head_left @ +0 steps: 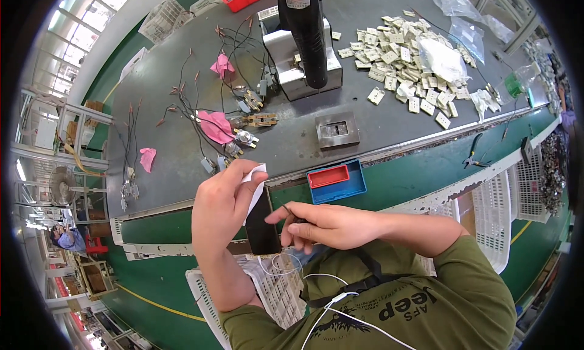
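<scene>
My left hand point(220, 195) is closed, pinching a folded white sheet point(253, 195) that looks like paper or cloth between thumb and fingers. Just below the sheet is a dark phone-like slab point(260, 228), with a white cable point(286, 266) near its lower end. Whether the left hand also supports this slab is hidden. My right hand point(331, 223) has its index finger stretched to the slab's right edge. The other fingers curl round a small dark thing, mostly covered, with a thin dark tip showing.
Ahead, a black-columned press point(307, 39) stands on the grey table point(152, 179). Near its front edge are a metal block point(337, 131) and a blue tray point(340, 195) holding a red one. Wired parts point(234, 146) lie left; cream blocks point(395, 52) and pliers point(474, 155) lie right.
</scene>
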Demonstrator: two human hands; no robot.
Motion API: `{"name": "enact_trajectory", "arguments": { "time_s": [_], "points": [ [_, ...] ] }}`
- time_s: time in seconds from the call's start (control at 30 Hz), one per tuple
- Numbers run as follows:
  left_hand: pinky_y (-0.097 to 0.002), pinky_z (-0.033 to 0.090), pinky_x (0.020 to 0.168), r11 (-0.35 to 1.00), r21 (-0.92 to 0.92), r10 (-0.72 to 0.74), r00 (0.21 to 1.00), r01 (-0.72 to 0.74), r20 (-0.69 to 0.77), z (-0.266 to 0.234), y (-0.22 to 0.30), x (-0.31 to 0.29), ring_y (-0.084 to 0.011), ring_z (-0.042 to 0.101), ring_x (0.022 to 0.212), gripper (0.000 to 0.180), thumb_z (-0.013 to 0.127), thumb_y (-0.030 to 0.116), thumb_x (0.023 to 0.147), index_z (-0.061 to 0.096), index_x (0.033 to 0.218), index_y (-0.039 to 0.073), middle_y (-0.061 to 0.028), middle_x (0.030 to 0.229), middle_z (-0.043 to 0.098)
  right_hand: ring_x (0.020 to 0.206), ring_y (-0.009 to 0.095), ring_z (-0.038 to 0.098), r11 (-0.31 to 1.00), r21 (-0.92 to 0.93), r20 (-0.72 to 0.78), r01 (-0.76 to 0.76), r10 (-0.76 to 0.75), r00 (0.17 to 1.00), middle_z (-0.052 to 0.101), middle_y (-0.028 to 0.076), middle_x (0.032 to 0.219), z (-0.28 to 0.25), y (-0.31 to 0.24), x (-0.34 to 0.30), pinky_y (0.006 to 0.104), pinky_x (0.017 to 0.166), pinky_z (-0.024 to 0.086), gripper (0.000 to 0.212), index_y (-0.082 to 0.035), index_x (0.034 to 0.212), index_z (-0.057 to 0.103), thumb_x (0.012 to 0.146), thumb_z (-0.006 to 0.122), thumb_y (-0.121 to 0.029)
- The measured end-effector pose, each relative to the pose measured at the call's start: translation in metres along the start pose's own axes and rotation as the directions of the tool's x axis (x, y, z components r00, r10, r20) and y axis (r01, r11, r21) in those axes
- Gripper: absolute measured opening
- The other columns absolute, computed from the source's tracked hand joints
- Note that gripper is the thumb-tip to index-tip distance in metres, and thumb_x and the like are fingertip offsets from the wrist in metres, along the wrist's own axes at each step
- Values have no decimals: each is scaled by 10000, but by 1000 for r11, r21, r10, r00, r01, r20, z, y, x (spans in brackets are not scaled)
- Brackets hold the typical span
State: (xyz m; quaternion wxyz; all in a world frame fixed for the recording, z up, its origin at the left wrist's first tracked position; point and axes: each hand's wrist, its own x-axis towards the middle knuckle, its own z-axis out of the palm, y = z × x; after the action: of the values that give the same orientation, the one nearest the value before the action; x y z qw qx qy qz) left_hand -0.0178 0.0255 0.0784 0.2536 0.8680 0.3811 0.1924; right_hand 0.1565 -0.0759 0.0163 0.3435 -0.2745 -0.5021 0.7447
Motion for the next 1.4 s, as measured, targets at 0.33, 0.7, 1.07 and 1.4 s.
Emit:
{"name": "enact_trajectory", "arguments": {
  "time_s": [0.33, 0.7, 1.07, 1.4],
  "points": [
    [-330, 464, 538, 1000, -13, -11, 1000, 11, -7, -1, 6, 0, -279, 620, 598, 116, 603, 14, 800, 594, 912, 43, -110, 732, 644, 540, 63, 428, 991, 20, -42, -133, 133, 990, 542, 19, 799, 5, -13, 3, 220, 500, 372, 333, -68, 1309, 341, 1013, 318, -220],
    [-345, 469, 536, 1000, 0, 5, 1000, -5, -6, 1, 10, -2, -278, 626, 612, 120, 620, 36, 794, 601, 910, 60, -95, 733, 650, 490, 64, 444, 983, -51, -104, -175, 169, 980, 572, 18, 725, 6, -16, 4, 226, 485, 391, 331, -67, 1297, 360, 1003, 356, -219],
    [-304, 467, 538, 939, 280, 208, 978, -199, -3, 12, 36, -25, -178, 591, 604, 302, 748, 225, 689, 633, 955, 142, -64, 1063, 616, 534, 224, 594, 943, -331, -453, 39, -195, 870, 638, 111, 751, 5, 12, 8, 324, 514, 462, 298, -17, 1189, 459, 909, 493, -116],
    [-178, 407, 452, 942, -272, 116, 951, -197, -288, 30, 27, -26, -64, 517, 550, 223, 633, -57, 813, 565, 1006, 31, -113, 987, 666, 797, 358, 573, 744, -636, -438, 202, -565, 699, 570, 178, 932, 5, 16, 13, 386, 680, 467, 312, 5, 1087, 533, 779, 579, 30]
  ]
}}
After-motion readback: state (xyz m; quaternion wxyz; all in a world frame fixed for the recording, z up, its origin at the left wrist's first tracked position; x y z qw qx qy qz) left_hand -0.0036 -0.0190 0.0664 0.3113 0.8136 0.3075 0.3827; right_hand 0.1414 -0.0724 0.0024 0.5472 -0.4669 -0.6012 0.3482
